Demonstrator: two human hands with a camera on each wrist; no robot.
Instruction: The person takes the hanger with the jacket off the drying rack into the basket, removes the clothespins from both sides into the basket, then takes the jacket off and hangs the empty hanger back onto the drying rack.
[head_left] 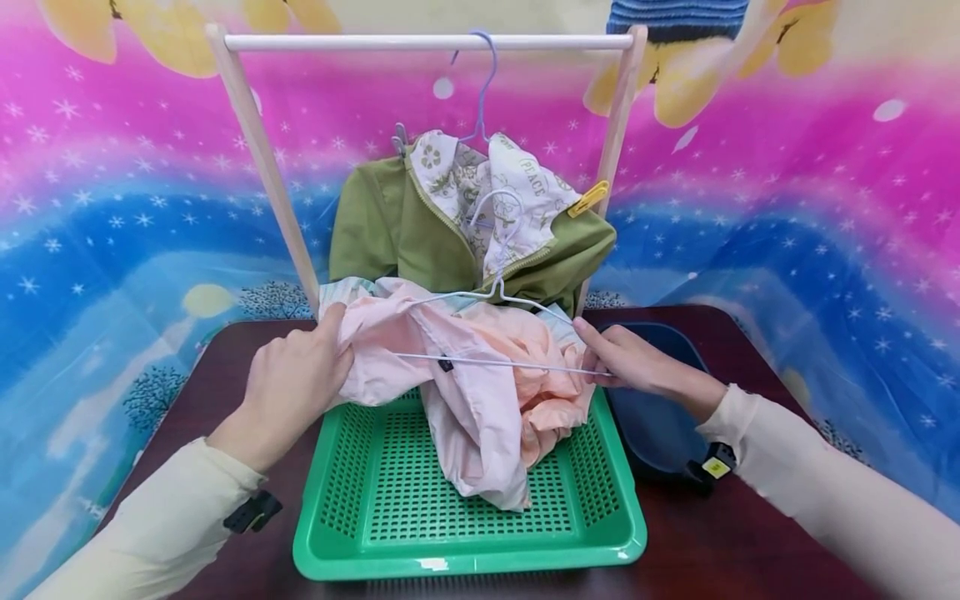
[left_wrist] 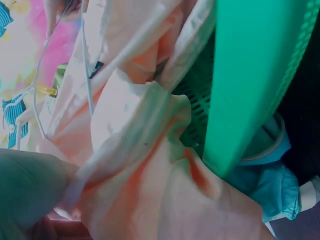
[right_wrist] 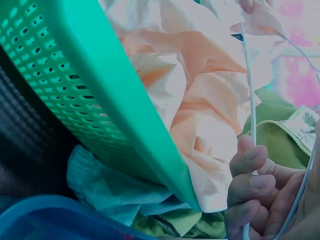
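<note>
My left hand (head_left: 296, 375) grips the left shoulder of a pale pink garment (head_left: 480, 433) with a peach lining, bunched over the back of the green basket (head_left: 450, 562). In my right hand (head_left: 630, 358) is the right end of a white wire hanger (head_left: 555, 368), fingers curled round the wire in the right wrist view. The hanger's left end goes into the pink garment near my left hand, where cloth hides it. Its hook points up, in front of a green jacket (head_left: 367, 221). A small dark label (head_left: 446, 364) shows at the garment's neck.
Behind, the green jacket hangs by a bluish hanger (head_left: 491, 71) from a wooden rack (head_left: 337, 42), with a yellow clothespin (head_left: 588, 200) and grey clip (head_left: 401, 139) at its shoulders. A dark blue tray (head_left: 660, 417) stands right of the basket. Turquoise cloth (right_wrist: 107, 177) lies beyond the basket.
</note>
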